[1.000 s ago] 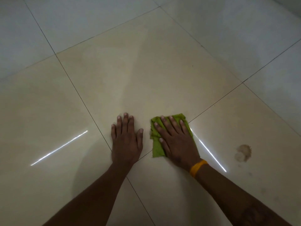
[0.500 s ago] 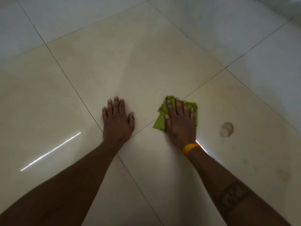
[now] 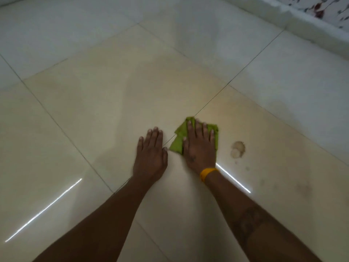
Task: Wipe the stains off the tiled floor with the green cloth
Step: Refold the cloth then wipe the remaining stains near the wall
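Pressing flat on the green cloth [image 3: 178, 141], the right hand [image 3: 200, 148] has its fingers straight and spread, palm down; a yellow wristband [image 3: 206, 173] sits at the wrist. Left hand [image 3: 150, 155] lies flat on the floor [image 3: 94, 110] just beside the cloth, fingers straight, holding nothing. Cloth is crumpled, lying across a grout line; its corners show at the upper left, at the lower left near the left thumb, and past the right fingertips. Long axis cannot be told under the hand. Brown ring-shaped stain [image 3: 238, 149] lies just right of the cloth, apart from it; fainter smudges [image 3: 304, 190] sit further right and nearer. Bare tile opens ahead and left. A raised white ledge [image 3: 311, 29] bounds the floor at upper right.
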